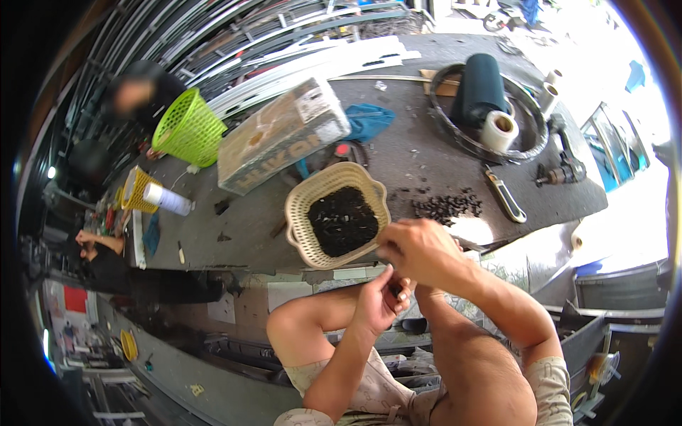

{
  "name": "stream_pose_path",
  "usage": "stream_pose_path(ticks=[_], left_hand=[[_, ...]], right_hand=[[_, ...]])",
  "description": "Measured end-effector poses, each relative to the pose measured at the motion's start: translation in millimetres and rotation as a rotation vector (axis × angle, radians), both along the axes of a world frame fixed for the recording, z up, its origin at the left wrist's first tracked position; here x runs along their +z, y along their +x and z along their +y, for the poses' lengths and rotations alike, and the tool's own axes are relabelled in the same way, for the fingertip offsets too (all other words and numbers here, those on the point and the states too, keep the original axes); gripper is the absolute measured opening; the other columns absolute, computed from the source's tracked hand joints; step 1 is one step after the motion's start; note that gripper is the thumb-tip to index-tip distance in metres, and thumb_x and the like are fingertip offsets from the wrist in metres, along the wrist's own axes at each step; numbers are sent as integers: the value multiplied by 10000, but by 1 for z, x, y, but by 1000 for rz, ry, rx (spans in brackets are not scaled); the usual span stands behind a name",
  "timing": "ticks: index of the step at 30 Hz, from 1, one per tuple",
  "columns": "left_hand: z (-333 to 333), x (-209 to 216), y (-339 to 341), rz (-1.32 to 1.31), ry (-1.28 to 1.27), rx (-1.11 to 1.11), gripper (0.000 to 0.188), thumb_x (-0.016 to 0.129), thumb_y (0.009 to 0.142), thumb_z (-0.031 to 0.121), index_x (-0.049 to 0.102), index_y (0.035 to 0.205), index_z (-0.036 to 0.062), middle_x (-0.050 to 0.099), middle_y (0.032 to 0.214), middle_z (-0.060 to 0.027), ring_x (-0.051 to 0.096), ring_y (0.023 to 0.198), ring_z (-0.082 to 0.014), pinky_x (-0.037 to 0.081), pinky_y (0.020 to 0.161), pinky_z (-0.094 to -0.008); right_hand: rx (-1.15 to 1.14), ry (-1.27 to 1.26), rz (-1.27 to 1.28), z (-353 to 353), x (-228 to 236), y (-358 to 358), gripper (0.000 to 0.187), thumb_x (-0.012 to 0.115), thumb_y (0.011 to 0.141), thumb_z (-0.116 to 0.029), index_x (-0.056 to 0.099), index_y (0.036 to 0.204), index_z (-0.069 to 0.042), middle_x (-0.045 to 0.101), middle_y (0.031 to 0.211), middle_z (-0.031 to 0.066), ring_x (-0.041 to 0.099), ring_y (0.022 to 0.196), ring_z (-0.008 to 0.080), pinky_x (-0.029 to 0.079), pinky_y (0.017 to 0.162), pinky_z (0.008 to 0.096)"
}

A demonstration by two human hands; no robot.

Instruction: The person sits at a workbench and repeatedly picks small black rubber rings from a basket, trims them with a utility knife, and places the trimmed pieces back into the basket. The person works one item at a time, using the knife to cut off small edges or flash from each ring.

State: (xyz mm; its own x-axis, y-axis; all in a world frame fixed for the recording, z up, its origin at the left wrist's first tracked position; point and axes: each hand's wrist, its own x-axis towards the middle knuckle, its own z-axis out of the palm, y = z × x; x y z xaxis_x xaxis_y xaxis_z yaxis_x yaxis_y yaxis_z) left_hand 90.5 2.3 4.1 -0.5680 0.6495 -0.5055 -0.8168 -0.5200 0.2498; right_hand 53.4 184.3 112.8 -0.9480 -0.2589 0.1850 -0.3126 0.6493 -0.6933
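Observation:
A cream plastic basket stands at the table's near edge, with many small black pieces in it. Just below its right corner is my left hand, palm up, its fingers curled round a small black piece. My right hand is slightly above and right of it, beside the basket's rim. Its fingers are bent inward and a little blurred; what they pinch is hidden. Beyond the right hand, more loose black pieces lie in a spread pile on the table.
On the dark table are a long cardboard box, a green basket, a spray can, a utility knife, a drill and a wrapped ring around rolls. Another person is at the far left.

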Motion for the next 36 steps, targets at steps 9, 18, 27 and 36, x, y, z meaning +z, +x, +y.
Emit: stream_pose_path(ticks=[9, 18, 27, 36], left_hand=[[-69, -37, 86, 116, -146, -18, 290, 516, 1044, 82, 606, 1310, 7, 674, 1223, -97, 650, 1028, -197, 541, 882, -346], [-69, -57, 114, 11, -233, -89, 132, 665, 1050, 245, 715, 1103, 135, 720, 893, -18, 665, 746, -150, 541, 633, -317], [-82, -58, 102, 116, 56, 63, 306, 523, 1080, 97, 594, 1375, 64, 707, 1253, -105, 711, 957, -178, 605, 862, -342], [-77, -39, 102, 178, -40, 128, 266, 557, 1116, 341, 670, 1222, 125, 673, 936, -29, 636, 760, -136, 557, 671, -285]], right_hand=[[85, 667, 46, -83, -43, -121, 112, 697, 844, -59, 804, 877, -54, 785, 912, 161, 781, 853, 327, 621, 727, 439], [19, 693, 68, -80, -60, -109, 161, 751, 739, -108, 771, 880, -34, 717, 978, 216, 735, 890, 417, 593, 803, 491], [-154, -128, 134, -78, 18, -33, 114, 786, 805, -122, 812, 866, -30, 779, 826, 113, 751, 693, 268, 604, 682, 384], [-38, -323, -275, -50, 21, 32, 157, 844, 789, -104, 804, 901, -1, 785, 790, 61, 702, 672, 89, 558, 640, 252]])
